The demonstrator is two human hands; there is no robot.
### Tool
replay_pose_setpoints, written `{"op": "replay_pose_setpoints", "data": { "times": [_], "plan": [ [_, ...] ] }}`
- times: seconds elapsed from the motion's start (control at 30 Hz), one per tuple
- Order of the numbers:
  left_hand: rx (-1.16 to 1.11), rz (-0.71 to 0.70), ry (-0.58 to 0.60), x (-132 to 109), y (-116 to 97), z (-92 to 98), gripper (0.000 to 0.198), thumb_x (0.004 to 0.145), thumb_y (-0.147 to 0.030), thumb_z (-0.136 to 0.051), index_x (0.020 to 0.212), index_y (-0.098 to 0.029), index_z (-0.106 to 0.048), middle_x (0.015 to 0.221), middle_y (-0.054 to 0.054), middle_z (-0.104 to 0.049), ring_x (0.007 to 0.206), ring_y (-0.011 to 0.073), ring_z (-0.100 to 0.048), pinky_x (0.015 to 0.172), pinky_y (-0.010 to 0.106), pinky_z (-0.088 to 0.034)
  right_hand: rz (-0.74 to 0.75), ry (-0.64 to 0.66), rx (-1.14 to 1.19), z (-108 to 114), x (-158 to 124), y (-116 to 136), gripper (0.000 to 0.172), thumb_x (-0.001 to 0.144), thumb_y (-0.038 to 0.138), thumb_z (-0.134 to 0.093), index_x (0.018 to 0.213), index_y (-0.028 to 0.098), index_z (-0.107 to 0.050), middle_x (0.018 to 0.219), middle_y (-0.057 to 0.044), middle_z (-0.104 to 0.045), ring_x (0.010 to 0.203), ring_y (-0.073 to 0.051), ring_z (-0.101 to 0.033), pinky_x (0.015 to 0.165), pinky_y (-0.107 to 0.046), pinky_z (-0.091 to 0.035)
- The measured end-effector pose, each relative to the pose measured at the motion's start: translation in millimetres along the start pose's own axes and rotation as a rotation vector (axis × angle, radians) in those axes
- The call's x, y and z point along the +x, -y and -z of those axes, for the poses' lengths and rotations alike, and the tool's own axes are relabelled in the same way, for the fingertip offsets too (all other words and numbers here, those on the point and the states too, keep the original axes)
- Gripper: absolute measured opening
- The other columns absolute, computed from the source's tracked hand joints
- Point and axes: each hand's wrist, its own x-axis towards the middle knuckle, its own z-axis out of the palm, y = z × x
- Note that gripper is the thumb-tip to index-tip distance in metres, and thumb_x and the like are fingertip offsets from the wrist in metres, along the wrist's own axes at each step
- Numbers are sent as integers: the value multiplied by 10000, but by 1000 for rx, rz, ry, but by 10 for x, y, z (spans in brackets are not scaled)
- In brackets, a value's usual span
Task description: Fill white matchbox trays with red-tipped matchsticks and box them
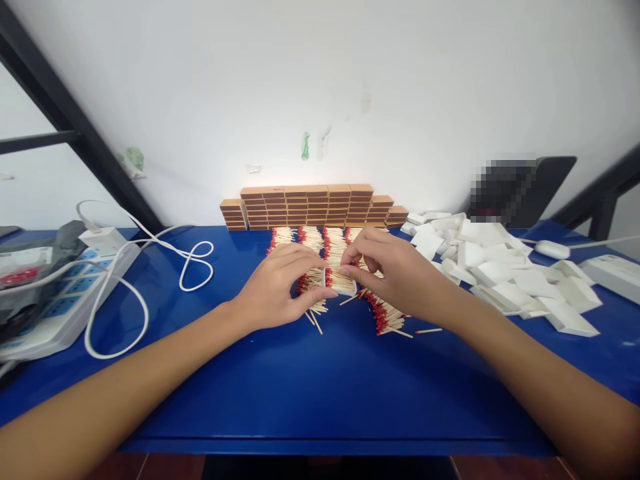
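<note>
My left hand (pixel 286 287) grips a small white matchbox tray (pixel 345 291), thumb along its near side and fingers behind. Matches with red heads lie inside the tray. Over the tray's right part, my right hand (pixel 387 267) has thumb and forefinger pinched together at the matches; what sits between the fingertips is too small to make out. Rows of red-headed matches (pixel 334 243) lie behind the hands. A looser heap of matches (pixel 383 317) spreads below my right hand, and one single match (pixel 429 331) lies apart to its right.
Stacked brown matchboxes (pixel 305 207) line the wall. White empty trays (pixel 500 267) pile up at the right, near a dark device (pixel 553 190) and a white box (pixel 613 277). A power strip (pixel 75 293) and white cable (pixel 193 257) occupy the left of the blue table (pixel 300 393).
</note>
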Motion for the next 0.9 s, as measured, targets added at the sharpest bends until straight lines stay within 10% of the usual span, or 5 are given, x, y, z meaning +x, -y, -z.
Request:
{"op": "replay_pose_setpoints", "data": {
  "times": [0.9],
  "plan": [
    [82,54,-80,-33,111,13,309,950,-409,-748,1149,-178,-694,1058,96,-782,1063,269,-722,961,462,-573,-306,-34,-58,77,71,-240,231,968,347,-604,803,204,-679,707,-7,-681,640,-163,-567,627,-298,-374]
  ]
}}
